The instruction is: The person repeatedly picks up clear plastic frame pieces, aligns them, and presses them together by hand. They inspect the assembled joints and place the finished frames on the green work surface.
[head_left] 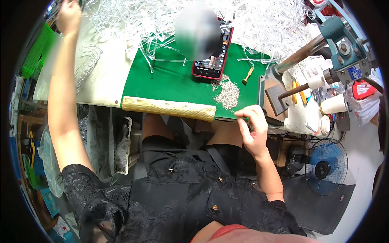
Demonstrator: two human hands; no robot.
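My left arm stretches to the far left corner of the table. The left hand (69,17) is there at the picture's rim with its fingers curled; what they hold, if anything, is hidden. My right hand (255,129) hovers at the table's front edge, thumb and fingertips drawn together, and anything between them is too small to make out. Just beyond it a heap of tiny metal pieces (227,95) lies on a green mat (170,85). A small brass-coloured screwdriver (248,75) rests beside the heap. Clear plastic eyeglass frames (133,20) pile up across the back.
A phone in a red case (208,73) lies on the mat, partly behind a blurred round patch. Gold-coloured mesh edging (170,108) lines the front edge. At right stand a green bench press (342,44), yellow-handled pliers (302,95) and a paper cup (334,104). Below is a blue fan (326,166).
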